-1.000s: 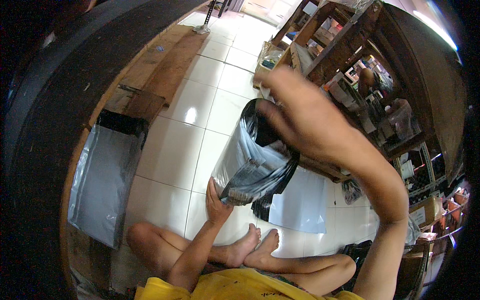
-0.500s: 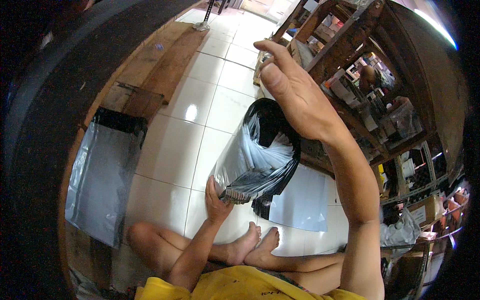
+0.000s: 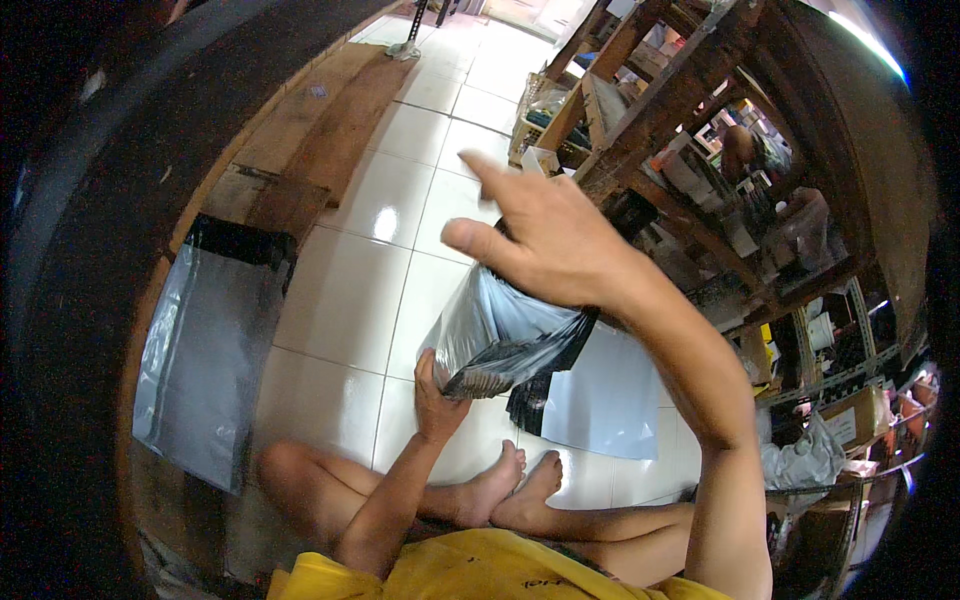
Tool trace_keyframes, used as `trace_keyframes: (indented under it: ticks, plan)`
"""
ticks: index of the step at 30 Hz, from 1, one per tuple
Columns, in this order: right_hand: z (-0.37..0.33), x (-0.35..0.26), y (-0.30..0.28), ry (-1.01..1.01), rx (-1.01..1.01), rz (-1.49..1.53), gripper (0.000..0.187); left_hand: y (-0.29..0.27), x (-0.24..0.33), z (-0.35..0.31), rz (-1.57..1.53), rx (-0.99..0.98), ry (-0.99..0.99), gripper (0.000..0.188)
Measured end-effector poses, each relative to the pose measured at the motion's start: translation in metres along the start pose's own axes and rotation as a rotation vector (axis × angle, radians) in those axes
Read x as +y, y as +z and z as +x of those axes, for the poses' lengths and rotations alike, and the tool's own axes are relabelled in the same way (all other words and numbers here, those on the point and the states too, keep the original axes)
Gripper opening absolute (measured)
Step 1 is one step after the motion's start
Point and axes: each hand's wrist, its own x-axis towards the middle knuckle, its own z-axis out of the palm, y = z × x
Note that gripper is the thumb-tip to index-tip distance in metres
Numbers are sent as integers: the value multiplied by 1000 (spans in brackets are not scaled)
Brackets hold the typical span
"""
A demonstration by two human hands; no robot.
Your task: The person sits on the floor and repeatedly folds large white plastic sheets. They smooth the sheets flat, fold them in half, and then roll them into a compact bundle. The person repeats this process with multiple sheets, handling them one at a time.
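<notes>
From my end I see the left hand [image 3: 438,404] closed on the near left edge of a bundle of silvery plastic bags [image 3: 500,345], which spreads up and to the right of it, beneath the right hand [image 3: 550,238]. I have the right hand open, thumb and index finger apart, above the bundle's far end; whether its palm touches plastic I cannot tell. I'd judge the work partway: the bags are gathered together, but their layers bend and fan, not yet flat or even. I also note a pale sheet [image 3: 606,398] lying right of the left hand and a grey bag [image 3: 205,345] well to its left, both untouched by either hand.
</notes>
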Motion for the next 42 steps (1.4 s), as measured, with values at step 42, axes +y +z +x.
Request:
trace_keyframes:
  ticks: [42]
  plan:
    - [-7,-10,-3,34,-18,-37,90,1,5,3,156,-79,98,95]
